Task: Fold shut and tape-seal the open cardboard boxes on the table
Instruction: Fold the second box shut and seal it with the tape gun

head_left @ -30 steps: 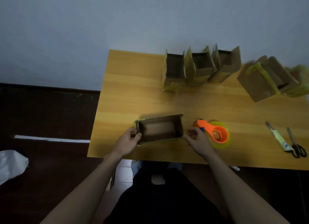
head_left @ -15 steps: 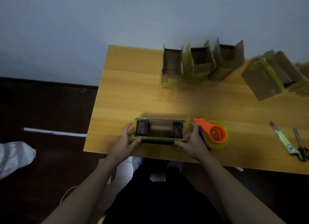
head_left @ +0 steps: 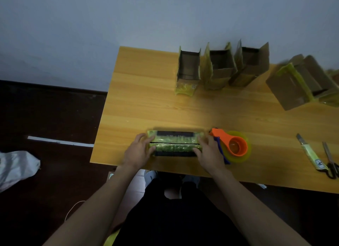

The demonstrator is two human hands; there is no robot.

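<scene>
A small cardboard box (head_left: 174, 143) with yellowish tape on its flaps lies near the table's front edge. Its two long flaps are folded down and meet along a middle seam. My left hand (head_left: 138, 152) holds the box's left end, fingers on top of the flaps. My right hand (head_left: 208, 152) holds the right end the same way. An orange tape dispenser (head_left: 233, 146) with a yellow roll lies just right of my right hand. Three open boxes (head_left: 216, 69) stand at the table's back, and another box (head_left: 297, 82) lies tilted at the far right.
The wooden table (head_left: 150, 102) has a wall behind it and dark floor to its left. A utility knife (head_left: 310, 152) and scissors (head_left: 331, 161) lie at the right front. A white bag (head_left: 16, 166) lies on the floor.
The box stood open with its inside showing; its long flaps have now been folded down together. Both hands moved from the box's ends onto its top.
</scene>
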